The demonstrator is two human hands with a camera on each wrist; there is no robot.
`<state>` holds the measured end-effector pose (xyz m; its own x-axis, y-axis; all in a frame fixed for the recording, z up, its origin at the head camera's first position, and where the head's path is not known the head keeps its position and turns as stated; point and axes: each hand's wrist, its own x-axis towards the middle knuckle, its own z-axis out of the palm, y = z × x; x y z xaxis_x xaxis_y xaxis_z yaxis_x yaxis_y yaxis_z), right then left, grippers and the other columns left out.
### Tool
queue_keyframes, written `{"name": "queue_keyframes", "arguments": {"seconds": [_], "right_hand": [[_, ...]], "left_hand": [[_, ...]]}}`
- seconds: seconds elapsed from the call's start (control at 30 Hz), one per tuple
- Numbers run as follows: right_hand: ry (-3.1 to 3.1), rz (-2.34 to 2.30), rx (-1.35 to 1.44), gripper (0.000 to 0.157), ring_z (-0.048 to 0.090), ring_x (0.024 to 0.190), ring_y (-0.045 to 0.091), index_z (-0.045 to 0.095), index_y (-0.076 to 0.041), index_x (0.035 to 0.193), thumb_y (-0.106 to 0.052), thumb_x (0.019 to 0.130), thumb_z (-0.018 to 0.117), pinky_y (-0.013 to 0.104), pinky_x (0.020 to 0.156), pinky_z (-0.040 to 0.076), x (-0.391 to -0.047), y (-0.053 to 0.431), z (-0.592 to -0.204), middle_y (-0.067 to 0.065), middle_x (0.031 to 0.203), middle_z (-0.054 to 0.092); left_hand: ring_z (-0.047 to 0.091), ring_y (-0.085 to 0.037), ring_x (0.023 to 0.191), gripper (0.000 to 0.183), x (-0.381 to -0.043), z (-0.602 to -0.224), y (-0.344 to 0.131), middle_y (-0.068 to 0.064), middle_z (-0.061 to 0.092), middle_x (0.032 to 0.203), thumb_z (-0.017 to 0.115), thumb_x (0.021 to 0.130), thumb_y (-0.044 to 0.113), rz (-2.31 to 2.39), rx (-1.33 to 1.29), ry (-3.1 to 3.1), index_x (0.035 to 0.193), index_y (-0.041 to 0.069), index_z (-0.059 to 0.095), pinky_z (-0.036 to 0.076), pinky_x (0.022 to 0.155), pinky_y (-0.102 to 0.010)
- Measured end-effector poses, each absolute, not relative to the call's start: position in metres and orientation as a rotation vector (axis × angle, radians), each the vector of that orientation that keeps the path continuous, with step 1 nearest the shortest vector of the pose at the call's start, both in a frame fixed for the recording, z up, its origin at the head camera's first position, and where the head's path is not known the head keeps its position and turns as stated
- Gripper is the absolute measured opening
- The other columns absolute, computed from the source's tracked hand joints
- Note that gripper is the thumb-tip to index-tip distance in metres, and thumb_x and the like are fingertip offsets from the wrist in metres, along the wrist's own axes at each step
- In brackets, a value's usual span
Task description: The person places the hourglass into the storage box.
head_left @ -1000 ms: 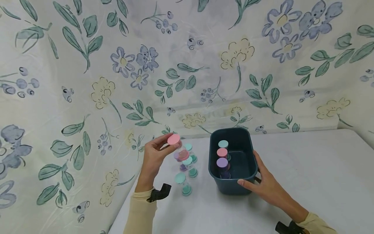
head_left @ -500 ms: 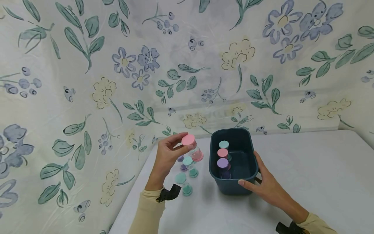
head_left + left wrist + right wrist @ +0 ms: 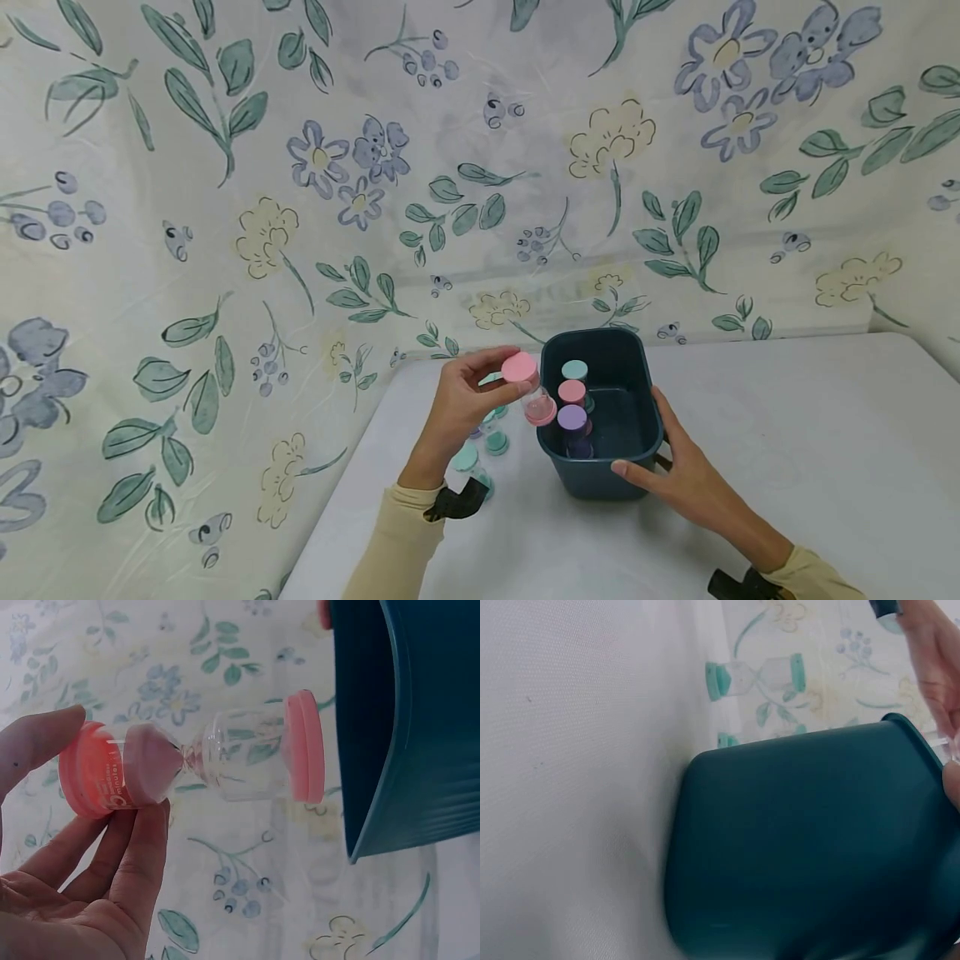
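Observation:
My left hand (image 3: 465, 404) pinches a pink-capped sand timer (image 3: 240, 754) by one cap, between thumb and fingers. Pink sand shows in the glass half nearer the fingers. In the head view the timer overlaps the left rim of a dark teal plastic bin (image 3: 600, 482). My right hand (image 3: 693, 483) holds this bin at its near right corner, thumb over the rim and fingers along the side. Inside, along the left wall, a teal-capped timer (image 3: 574, 370), a pink-capped timer (image 3: 572, 392) and a purple-capped timer (image 3: 573, 419) stand in a row.
Left of the bin, several more sand timers stand on the white table (image 3: 810, 450), partly hidden by the left hand and wrist; one teal timer (image 3: 756, 676) shows in the right wrist view. A floral cloth (image 3: 480, 208) hangs behind the table and along its left side.
My left hand has carried the pink sand timer rightward, from above the group of timers to the bin's left rim. The right hand and the bin have stayed in place.

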<state>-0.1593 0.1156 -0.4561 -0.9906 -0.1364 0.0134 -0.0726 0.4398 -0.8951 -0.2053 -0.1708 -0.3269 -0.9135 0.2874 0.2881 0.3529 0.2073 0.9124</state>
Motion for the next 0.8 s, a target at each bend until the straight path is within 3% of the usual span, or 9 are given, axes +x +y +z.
{"name": "queue_keyframes", "arguments": {"seconds": [0.8], "right_hand": [[2.61, -1.636, -0.22, 0.121, 0.019, 0.153, 0.059, -0.011, -0.028, 0.166, -0.053, 0.088, 0.078, 0.071, 0.108, 0.039, -0.16, 0.117, -0.455, 0.02, 0.175, 0.002]], "left_hand": [[0.067, -0.027, 0.123, 0.051, -0.202, -0.356, -0.146, -0.015, 0.067, 0.136, 0.08, 0.09, 0.015, -1.818, -0.719, -2.604, 0.138, 0.004, 0.064, 0.058, 0.101, -0.033]]}}
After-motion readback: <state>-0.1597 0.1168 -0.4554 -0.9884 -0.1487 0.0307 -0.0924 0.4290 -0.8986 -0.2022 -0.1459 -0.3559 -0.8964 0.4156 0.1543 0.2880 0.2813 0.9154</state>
